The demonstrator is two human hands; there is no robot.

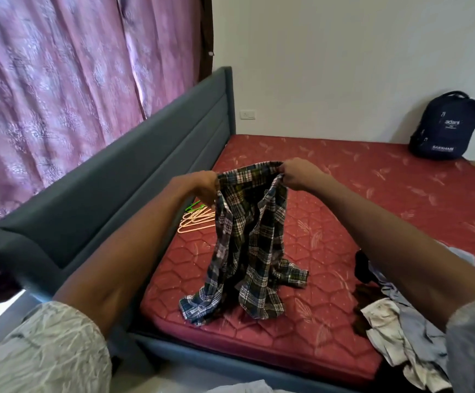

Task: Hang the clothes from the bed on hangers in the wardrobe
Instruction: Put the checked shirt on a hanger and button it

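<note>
Pinching the top edge of a plaid shirt (247,222), the person stands at the side of the bed (372,199) with both arms stretched forward. The left hand (202,186) has its fingers (213,194) curled tight on 1 corner of the cloth, and the right hand (297,174) clamps the other corner in the same way. The shirt is soft checked fabric in dark blue, green and white; it hangs in loose folds and its lower ends lie crumpled on the red quilted mattress. Behind the left hand, some thin plastic hangers (195,219), peach ones and a green one, lie on the mattress near the grey padded headboard (117,177). A pile of other clothes (395,321) lies under the right forearm, partly hidden by it. A dark backpack (446,126) leans on the white wall, and pink patterned curtains (60,80) hang at the left.
</note>
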